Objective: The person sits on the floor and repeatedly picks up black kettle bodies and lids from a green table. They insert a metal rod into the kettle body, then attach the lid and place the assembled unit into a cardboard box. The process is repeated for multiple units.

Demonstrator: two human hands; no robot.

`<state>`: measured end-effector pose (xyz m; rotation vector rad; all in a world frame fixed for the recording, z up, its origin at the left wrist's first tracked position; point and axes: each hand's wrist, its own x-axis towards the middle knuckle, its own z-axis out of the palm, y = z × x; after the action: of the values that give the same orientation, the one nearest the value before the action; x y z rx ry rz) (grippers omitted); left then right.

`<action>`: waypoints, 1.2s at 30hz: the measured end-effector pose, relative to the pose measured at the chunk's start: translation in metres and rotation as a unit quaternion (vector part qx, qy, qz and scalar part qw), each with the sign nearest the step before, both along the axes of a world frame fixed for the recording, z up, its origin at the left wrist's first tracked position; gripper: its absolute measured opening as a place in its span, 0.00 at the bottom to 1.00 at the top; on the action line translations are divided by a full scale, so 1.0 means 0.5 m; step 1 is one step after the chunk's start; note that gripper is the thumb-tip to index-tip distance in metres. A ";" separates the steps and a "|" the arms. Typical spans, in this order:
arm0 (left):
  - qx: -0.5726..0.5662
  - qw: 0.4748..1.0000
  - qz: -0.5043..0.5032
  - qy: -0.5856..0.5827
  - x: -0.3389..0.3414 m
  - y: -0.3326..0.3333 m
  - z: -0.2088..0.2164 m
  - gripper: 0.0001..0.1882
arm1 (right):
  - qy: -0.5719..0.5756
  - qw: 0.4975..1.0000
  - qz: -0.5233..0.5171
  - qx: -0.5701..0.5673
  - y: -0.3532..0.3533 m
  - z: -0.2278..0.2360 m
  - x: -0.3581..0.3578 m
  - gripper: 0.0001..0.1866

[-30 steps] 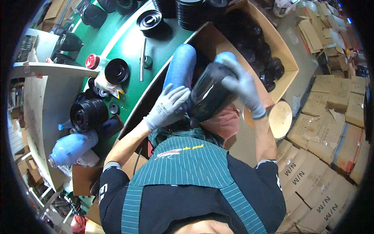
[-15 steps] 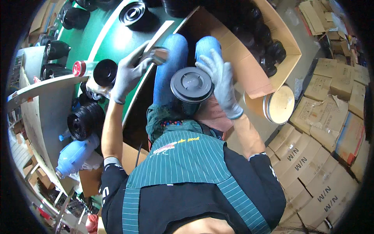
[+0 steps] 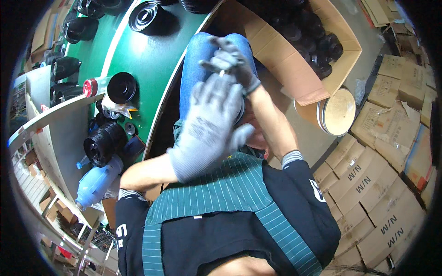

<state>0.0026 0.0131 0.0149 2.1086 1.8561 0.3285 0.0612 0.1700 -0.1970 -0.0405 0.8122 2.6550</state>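
My left hand (image 3: pixel 207 122), in a grey knit glove, is spread over my lap with its fingers stretched out and its thumb apart. It covers most of a black round lidded container (image 3: pixel 240 109) held between my thighs; only a bit of its edge shows. Just beyond the left fingertips is my right hand (image 3: pixel 232 62), gloved too, above my knees. Its fingers are bent and smeared by motion. A small bright spot shows between the two hands, too little to name.
To the left a green work table (image 3: pixel 156 69) carries a black round part (image 3: pixel 143 17), a black bowl-like part (image 3: pixel 122 87) and a red-lidded jar (image 3: pixel 90 87). A blue bottle (image 3: pixel 99 181) lies lower left. An open carton (image 3: pixel 343 60) of black parts, a round drum (image 3: pixel 338 112) and stacked cartons (image 3: pixel 363 184) stand right.
My left hand has swung from the table side to over the container, without the shiny object showing in it. My right hand has moved from the container's right side up over my knees.
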 end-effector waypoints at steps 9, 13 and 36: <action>0.059 0.977 0.122 -0.163 -0.105 -0.012 -0.072 0.28 | -0.155 0.864 -0.106 0.467 -0.042 0.051 0.126 0.20; 0.038 0.959 0.153 -0.237 -0.184 0.042 -0.138 0.28 | -0.220 0.739 -0.160 0.616 -0.091 0.159 0.210 0.22; -0.017 0.878 -0.115 -0.465 -0.108 0.305 -0.343 0.25 | -0.063 0.411 0.167 0.894 -0.092 0.393 0.026 0.22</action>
<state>-0.0513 0.1656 -0.1565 1.6331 1.0162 1.0183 0.0742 0.1239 -0.0006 0.1598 -2.3914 2.1875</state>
